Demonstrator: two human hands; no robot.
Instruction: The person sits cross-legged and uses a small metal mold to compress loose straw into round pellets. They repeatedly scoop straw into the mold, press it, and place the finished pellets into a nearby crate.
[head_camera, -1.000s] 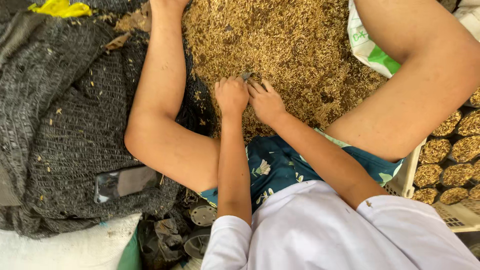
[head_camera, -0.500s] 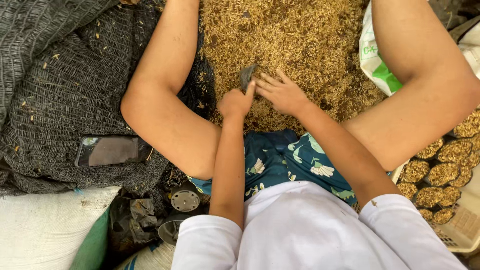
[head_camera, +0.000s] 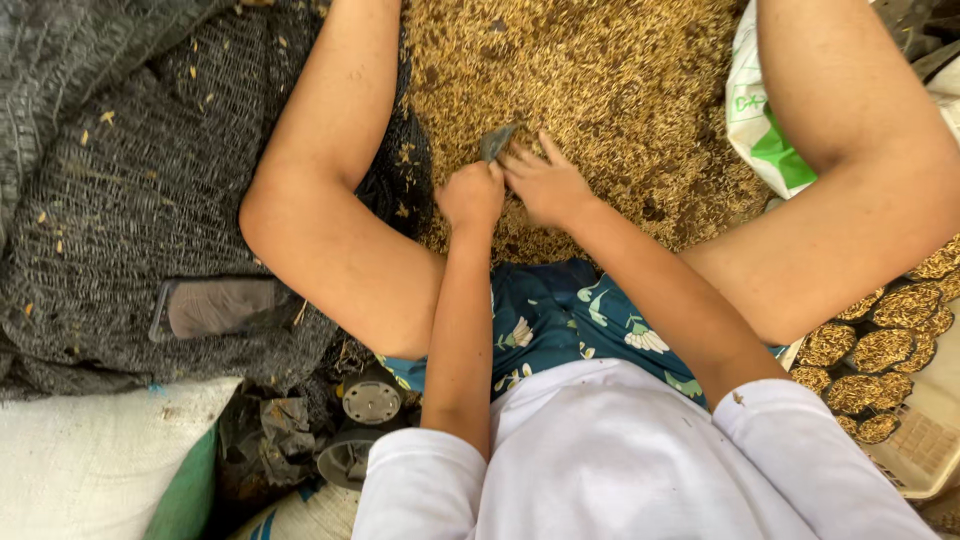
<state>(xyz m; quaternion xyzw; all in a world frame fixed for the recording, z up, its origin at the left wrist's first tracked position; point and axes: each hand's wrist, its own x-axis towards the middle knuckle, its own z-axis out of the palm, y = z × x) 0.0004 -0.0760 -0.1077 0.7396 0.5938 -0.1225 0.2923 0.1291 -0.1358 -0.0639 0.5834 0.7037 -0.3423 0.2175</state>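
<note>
Left hand (head_camera: 470, 195) was clenched on a small grey pot (head_camera: 497, 143) above its knuckles; right hand (head_camera: 545, 185) lay just beside, fingers spread against the pot. Golden husk heap (head_camera: 600, 90) lay beneath both; black netting (head_camera: 130, 200) spread well leftward; filled plug tray (head_camera: 890, 350) lower right.

Golden-brown grain (head_camera: 600, 90) lies beyond the left hand (head_camera: 470, 195), which pinches a grey scrap (head_camera: 497, 143); below it are dark-blue floral shorts (head_camera: 560, 320), left of it black netting (head_camera: 130, 200).

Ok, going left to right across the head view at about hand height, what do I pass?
Dark netting → left hand → small grey piece → right hand → white-and-green bag.
</note>
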